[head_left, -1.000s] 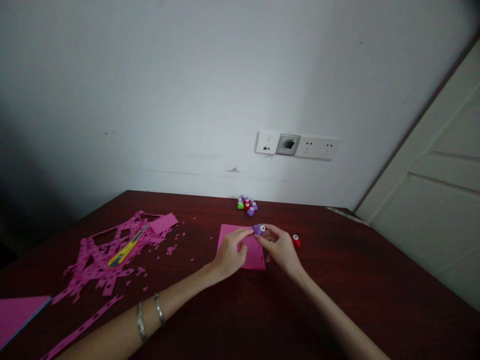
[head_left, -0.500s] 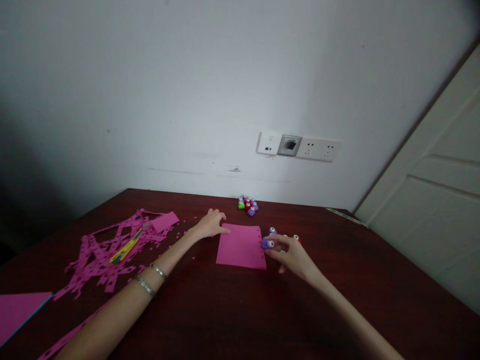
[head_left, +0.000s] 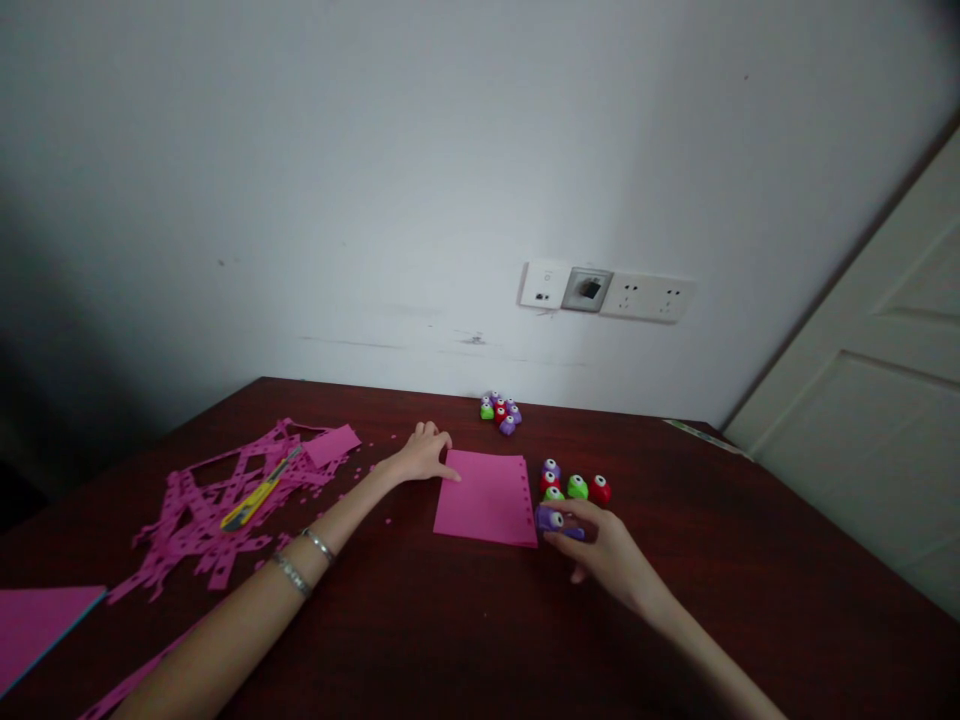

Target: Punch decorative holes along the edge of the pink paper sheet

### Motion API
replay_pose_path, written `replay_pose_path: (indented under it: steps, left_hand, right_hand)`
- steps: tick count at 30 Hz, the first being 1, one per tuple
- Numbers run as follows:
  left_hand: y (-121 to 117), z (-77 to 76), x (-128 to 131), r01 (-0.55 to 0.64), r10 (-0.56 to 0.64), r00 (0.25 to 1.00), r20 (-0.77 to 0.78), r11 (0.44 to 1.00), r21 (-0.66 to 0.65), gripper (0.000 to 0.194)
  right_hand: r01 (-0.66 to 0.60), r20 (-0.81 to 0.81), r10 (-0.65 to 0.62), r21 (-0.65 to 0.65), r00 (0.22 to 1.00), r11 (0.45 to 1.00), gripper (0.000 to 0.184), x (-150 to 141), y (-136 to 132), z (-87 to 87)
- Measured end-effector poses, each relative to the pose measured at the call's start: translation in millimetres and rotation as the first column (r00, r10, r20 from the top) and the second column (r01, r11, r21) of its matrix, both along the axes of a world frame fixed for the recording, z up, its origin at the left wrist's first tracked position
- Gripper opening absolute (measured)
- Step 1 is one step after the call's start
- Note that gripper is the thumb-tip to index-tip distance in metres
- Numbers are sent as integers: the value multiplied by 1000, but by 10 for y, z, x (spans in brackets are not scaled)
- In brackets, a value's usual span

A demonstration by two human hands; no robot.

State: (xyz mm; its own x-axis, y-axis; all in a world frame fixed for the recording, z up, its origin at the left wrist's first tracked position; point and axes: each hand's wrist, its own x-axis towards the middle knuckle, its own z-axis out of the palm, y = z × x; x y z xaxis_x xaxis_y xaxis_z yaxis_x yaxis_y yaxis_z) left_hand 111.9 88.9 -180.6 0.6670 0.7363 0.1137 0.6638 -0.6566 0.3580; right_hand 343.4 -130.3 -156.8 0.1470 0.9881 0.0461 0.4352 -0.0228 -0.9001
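Note:
A square pink sheet of paper [head_left: 484, 497] lies in the middle of the table, with a column of small punched holes along its right edge. My left hand [head_left: 421, 455] rests at the sheet's upper left corner, fingers apart and thumb on the paper. Beside the lower right edge, my right hand [head_left: 600, 545] grips a purple craft punch [head_left: 550, 519] between thumb and fingers. Just beyond it stand another purple punch [head_left: 551, 468], a red punch [head_left: 549, 482], green punches [head_left: 577, 487] and a second red punch [head_left: 600, 489].
More coloured punches [head_left: 501, 410] cluster near the wall. At left lie pink paper scraps [head_left: 199, 500] with a yellow utility knife [head_left: 259, 497] on top, and a small pink piece [head_left: 332, 446]. A pink pad [head_left: 45, 625] sits at the near left. Wall sockets [head_left: 645, 297] are behind.
My right hand has moved the purple punch off the paper's right edge, toward me and slightly right, uncovering the holes and the punches behind. My left hand stays at the sheet's corner.

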Motion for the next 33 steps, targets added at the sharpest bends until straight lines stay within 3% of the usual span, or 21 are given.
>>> replay_pose_path:
  steps: [10,14,19,22,29,33]
  left_hand:
    - [-55,58,44,15,-15,1000,-6,1000,9,59]
    - [-118,119,73,99,-90,992,84,990,-101,43]
    - [-124,170,95,141,-43,959,279,930,-340,19]
    - [-90,244,65,195,-18,929,370,873,-446,13]
    - [-115,528,-80,250,-8,906,424,818,-518,22]
    - [-152,604,-124,266,10,895,447,791,-551,22]
  right_hand:
    - [-38,-3,38,52,999,998,34,-5,-10,-41]
    - [-29,1,29,59,1000,998,36,5,-4,-47]
    - [1,20,-2,82,1000,997,36,39,13,-66]
    - [38,46,-43,101,998,994,32,75,26,-88]
    - [88,146,-109,138,983,987,28,126,17,-81]
    - [80,182,-106,145,978,986,27,122,13,-82]
